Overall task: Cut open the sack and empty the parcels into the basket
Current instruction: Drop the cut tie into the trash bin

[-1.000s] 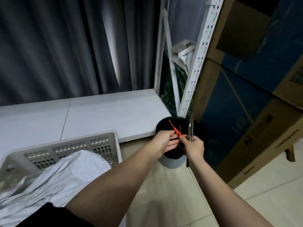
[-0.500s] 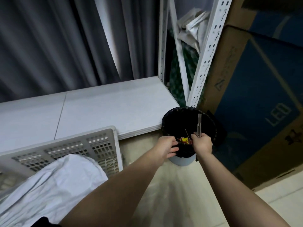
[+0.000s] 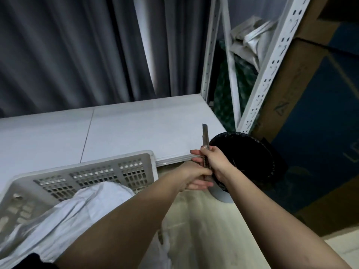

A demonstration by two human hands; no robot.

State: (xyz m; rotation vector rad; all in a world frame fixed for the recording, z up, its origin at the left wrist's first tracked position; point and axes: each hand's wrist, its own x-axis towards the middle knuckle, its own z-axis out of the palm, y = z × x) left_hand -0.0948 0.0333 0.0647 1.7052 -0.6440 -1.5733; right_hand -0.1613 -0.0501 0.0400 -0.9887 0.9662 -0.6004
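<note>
The sack (image 3: 91, 208) looks soft and light; grip its loose top. Right hand (image 3: 215, 164) grips the knife (image 3: 205, 141); left hand (image 3: 191, 176) fingers half-open.

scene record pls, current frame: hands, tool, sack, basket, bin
right hand: gripping utility knife, blade end up
left hand: just below the right, at the knife's lower end; fingers partly curled
sack: white, lying in basket
basket: grey, perforated, by white shelf board
bin: black-lined, right of the hands
parcels: none visible
</note>
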